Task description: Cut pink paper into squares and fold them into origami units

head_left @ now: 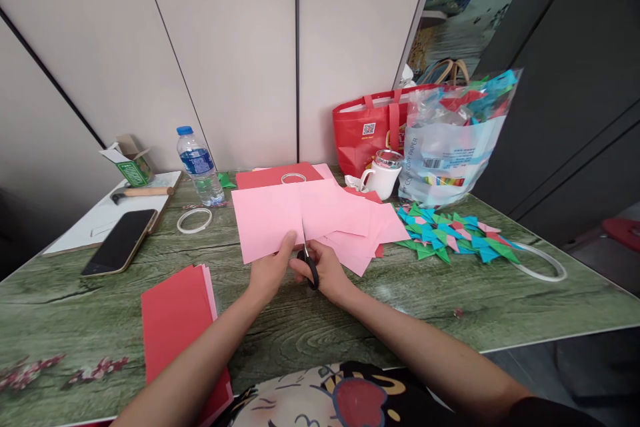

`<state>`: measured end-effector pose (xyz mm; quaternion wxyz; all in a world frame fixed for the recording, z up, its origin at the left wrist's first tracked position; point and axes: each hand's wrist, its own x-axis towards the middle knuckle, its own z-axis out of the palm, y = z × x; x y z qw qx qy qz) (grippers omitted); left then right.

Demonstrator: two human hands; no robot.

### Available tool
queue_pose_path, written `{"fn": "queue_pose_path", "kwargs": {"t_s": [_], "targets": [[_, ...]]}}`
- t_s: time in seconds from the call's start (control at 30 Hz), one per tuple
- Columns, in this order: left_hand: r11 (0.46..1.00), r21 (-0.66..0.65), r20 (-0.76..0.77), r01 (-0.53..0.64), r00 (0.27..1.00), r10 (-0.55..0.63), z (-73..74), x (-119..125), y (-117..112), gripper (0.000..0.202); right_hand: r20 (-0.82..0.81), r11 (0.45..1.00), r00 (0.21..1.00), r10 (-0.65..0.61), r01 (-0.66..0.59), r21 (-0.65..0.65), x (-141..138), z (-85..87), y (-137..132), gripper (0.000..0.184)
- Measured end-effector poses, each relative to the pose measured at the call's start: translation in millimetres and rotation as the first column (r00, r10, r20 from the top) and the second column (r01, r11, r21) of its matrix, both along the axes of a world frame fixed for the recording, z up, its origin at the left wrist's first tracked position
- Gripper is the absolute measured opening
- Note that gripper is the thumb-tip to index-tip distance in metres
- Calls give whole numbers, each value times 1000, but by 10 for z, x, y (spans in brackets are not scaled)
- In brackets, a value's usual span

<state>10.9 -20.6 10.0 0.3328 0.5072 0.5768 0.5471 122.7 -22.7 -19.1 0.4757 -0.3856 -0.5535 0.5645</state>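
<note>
My left hand [270, 271] pinches the near edge of a pink paper sheet [267, 220] that lies over other pink sheets on the green table [390, 307]. My right hand [327, 270] is closed round the black handles of a pair of scissors [309, 261]. The scissor blades point away from me and sit in the near edge of the pink sheet, just right of my left thumb.
A red paper stack [175, 327] lies near left. A phone [121, 240], tape ring [195, 219], water bottle [200, 167] and small green box [131, 163] are at left. Folded green, blue and pink paper pieces [450, 233], a white mug [383, 177], plastic bag [450, 140] and red bag [367, 130] stand right.
</note>
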Motion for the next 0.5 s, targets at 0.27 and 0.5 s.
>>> {"fn": "queue_pose_path", "kwargs": {"t_s": [0.27,0.5], "targets": [[1000,-2,8,22,1000,-22,-3,-10,1,22,14,1000,1000,-1,1,-6,14,1,-1,39],[1000,25,-36,0,999,1,-25,4,-5,28,-22,1000,1000,-17,17,-2,22,2,6,41]]}}
